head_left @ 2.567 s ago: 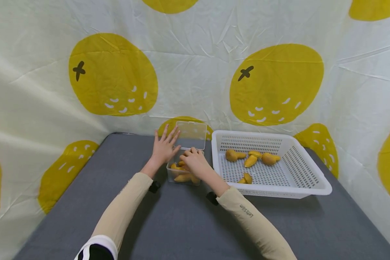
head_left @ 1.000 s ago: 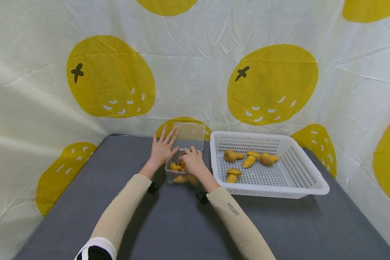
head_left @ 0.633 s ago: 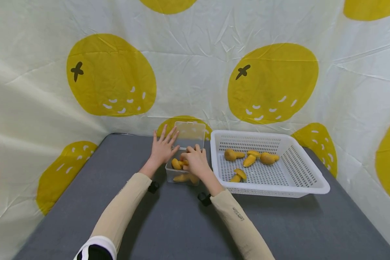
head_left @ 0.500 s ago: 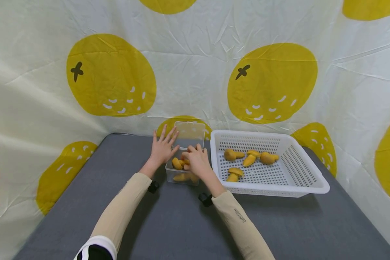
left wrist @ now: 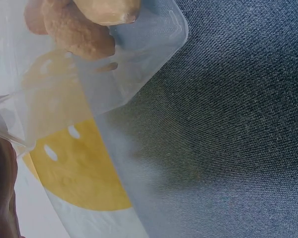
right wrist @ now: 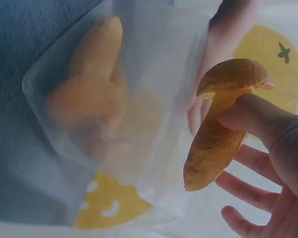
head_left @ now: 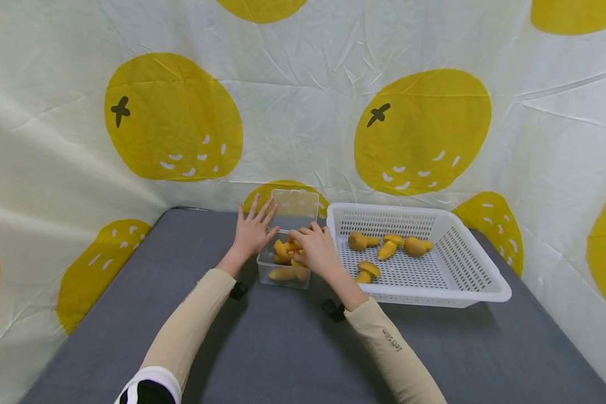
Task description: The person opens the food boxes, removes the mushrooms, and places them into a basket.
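While R hand (right wrist: 283, 163) pinches yellow-brown, thick-stemmed mushroom (right wrist: 208, 151), L hand (head_left: 251, 234) spread; mushroom prob. light, stiff, slightly slick; hold mid-stem.

Both arms (head_left: 189, 322) stretch over the desk (head_left: 283, 348) toward its far edge, slanting in toward each other. The left hand (head_left: 251, 233) spreads its fingers toward that edge; the right hand (head_left: 318, 249), near it, pinches with its thumb.
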A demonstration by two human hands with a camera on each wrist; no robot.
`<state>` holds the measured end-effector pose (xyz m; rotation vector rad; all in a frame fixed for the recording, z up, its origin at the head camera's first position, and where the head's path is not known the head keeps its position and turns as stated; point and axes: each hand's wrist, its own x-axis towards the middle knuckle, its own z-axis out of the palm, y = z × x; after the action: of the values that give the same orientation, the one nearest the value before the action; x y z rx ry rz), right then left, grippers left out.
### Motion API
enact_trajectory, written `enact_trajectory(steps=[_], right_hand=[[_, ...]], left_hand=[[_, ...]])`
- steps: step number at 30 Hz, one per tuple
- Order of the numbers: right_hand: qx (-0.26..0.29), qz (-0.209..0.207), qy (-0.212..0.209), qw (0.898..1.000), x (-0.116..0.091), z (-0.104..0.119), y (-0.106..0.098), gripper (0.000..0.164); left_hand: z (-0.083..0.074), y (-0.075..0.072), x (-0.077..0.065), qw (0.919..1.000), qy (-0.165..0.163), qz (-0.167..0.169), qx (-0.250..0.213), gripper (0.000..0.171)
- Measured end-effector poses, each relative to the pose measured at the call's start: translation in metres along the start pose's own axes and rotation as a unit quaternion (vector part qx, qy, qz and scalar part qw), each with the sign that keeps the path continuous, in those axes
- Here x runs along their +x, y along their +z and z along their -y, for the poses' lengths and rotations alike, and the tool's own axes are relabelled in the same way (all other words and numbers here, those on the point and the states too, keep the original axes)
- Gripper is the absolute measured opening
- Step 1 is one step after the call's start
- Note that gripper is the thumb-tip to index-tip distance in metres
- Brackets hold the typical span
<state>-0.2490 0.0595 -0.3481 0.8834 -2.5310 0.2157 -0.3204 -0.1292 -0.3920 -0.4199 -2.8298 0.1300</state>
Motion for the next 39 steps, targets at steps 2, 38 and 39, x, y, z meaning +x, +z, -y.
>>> enact_trajectory(steps=[2, 38, 39], right_hand=[[-0.001, 0.001, -0.006, 1.000, -0.001, -0.001, -0.006, 0.019], [-0.140, -0.060, -0.079, 0.985, -0.073, -0.116, -0.094, 0.034], [-0.142, -0.058, -0.076, 0.985, -0.075, -0.121, -0.095, 0.035]], left_hand=[[0.000, 0.000, 0.000, 1.0000, -0.001, -0.003, -0.002, 0.062], [0.000, -0.002, 0.003, 0.9994, -0.006, 0.032, -0.007, 0.061], [0.001, -0.002, 0.003, 0.9994, -0.006, 0.035, -0.006, 0.061]])
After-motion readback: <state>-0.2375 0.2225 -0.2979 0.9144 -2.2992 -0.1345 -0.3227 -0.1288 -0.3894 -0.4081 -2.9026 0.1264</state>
